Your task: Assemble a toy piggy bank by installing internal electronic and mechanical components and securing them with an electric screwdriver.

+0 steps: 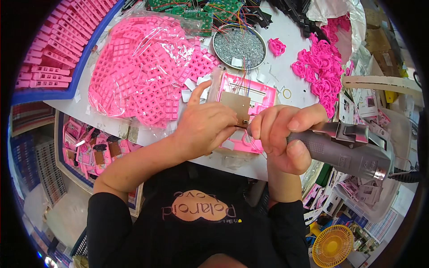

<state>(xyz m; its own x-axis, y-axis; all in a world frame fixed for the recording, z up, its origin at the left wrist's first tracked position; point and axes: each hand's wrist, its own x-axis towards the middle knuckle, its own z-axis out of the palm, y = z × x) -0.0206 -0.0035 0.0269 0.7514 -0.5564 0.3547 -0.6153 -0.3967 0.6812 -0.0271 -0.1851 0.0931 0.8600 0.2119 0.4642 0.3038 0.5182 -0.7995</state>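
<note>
My right hand (281,129) grips a grey electric screwdriver (346,154), held nearly level with its bit pointing left. The bit meets the lower edge of a tan circuit board (236,105), which lies in a bright pink plastic housing (263,98). Thin coloured wires run from the board up the far side. My left hand (203,123) reaches over the housing's left side, its fingertips pinched together beside the bit and one finger sticking up. Whatever sits between those fingertips is hidden.
A clear bag of pink keypads (138,67) lies left. Beyond the housing stands a round tin of small metal screws (241,47), with green circuit boards (196,20) behind. Pink rubbery parts (319,73) are heaped right. A blue bin (85,67) of pink pieces borders the far left.
</note>
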